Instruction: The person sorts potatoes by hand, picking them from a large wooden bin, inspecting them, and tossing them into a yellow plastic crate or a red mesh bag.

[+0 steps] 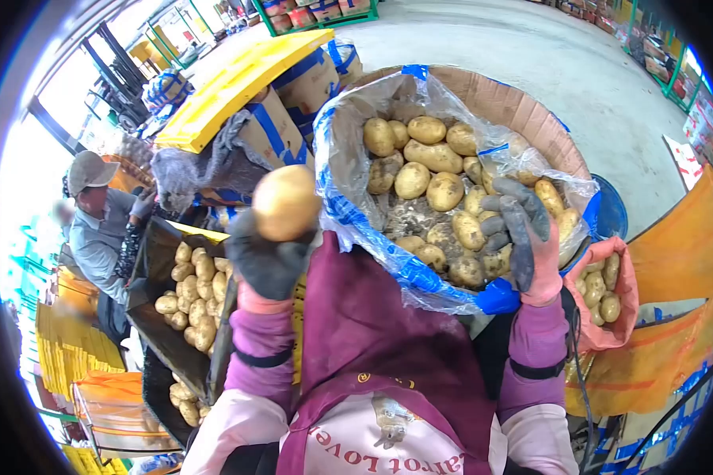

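Note:
A large pale potato (286,203) is gripped in my left hand (271,257), raised just left of the lined box. My right hand (524,229) is inside the box at its right side, low over the potatoes (444,191). Its gloved fingers are apart and bent, close to a few potatoes; I see nothing held in them. Both hands wear grey-coated gloves with pink cuffs. The round cardboard box (523,103) has a clear plastic liner (342,142) and blue tape along its rim. Dirt-marked potatoes lie loosely inside, with dusty bottom showing between them.
At left, a dark bin (154,277) holds many potatoes, and a person (103,222) in a cap stands beside it. A pink sack (622,317) of potatoes and a blue tub (610,207) sit right of the box. Behind are taped cartons (273,127) under a yellow board (238,87).

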The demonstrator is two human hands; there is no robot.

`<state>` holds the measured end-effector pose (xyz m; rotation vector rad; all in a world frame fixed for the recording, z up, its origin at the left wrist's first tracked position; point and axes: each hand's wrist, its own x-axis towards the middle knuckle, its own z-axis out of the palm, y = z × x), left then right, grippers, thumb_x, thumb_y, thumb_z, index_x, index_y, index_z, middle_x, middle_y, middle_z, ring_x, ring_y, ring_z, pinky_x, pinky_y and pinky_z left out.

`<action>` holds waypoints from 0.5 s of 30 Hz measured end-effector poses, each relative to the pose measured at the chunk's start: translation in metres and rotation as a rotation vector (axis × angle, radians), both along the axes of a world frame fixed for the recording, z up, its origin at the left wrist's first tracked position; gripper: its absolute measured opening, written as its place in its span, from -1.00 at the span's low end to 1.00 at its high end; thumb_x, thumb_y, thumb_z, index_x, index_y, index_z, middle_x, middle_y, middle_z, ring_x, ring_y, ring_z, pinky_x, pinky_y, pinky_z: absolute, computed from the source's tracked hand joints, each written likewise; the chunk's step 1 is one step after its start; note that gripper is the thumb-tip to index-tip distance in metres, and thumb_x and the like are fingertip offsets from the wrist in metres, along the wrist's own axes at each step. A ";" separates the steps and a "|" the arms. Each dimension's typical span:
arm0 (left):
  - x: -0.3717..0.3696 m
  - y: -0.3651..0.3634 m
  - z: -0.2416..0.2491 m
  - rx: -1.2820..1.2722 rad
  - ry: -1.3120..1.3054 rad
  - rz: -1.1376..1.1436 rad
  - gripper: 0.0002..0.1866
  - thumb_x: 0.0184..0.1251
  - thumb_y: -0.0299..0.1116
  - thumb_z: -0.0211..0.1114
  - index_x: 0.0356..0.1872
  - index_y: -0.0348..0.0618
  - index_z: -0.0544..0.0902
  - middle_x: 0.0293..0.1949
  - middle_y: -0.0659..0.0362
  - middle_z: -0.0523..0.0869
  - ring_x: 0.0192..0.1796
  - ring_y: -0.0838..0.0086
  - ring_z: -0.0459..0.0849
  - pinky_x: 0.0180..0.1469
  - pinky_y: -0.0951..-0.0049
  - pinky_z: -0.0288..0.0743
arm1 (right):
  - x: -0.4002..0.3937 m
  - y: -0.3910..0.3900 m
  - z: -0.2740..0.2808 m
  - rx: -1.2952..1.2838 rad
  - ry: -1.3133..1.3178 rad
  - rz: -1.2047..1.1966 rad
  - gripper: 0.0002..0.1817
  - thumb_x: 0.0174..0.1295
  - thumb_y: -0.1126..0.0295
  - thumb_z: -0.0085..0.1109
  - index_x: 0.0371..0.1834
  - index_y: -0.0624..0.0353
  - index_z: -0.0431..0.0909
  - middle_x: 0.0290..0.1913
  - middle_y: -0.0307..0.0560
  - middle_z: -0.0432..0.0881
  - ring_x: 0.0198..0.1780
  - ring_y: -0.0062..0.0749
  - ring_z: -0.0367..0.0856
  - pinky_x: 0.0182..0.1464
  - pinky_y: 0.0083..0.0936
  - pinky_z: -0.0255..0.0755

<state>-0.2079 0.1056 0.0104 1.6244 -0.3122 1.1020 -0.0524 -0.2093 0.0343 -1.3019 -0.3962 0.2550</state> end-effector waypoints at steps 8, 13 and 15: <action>-0.172 0.176 0.013 -0.639 0.608 0.416 -0.66 0.26 -0.30 0.29 -0.02 -0.28 0.58 -0.08 0.05 0.68 -0.02 0.27 0.67 0.05 0.26 0.57 | 0.000 0.002 -0.007 0.019 0.037 0.065 -0.56 0.31 0.27 0.29 0.20 0.21 0.52 -0.08 -0.16 0.69 -0.26 -0.59 0.66 -0.34 -0.68 0.50; -0.100 0.132 0.076 0.024 0.808 0.578 -0.71 0.36 -0.37 0.27 0.02 -0.32 0.66 -0.11 0.22 0.71 -0.07 0.56 0.64 0.01 0.48 0.51 | 0.002 0.003 -0.008 0.009 0.025 0.098 -0.49 0.32 0.14 0.26 0.25 0.19 0.49 -0.08 -0.12 0.67 -0.22 -0.55 0.64 -0.28 -0.67 0.48; -0.028 0.104 0.103 0.118 0.713 0.429 -0.71 0.35 -0.41 0.31 0.03 -0.32 0.68 -0.11 0.21 0.74 -0.09 0.60 0.64 0.01 0.58 0.48 | -0.001 0.004 -0.008 0.044 0.113 0.136 -0.55 0.33 0.30 0.27 0.22 0.24 0.48 -0.13 -0.21 0.65 -0.20 -0.63 0.61 -0.22 -0.67 0.49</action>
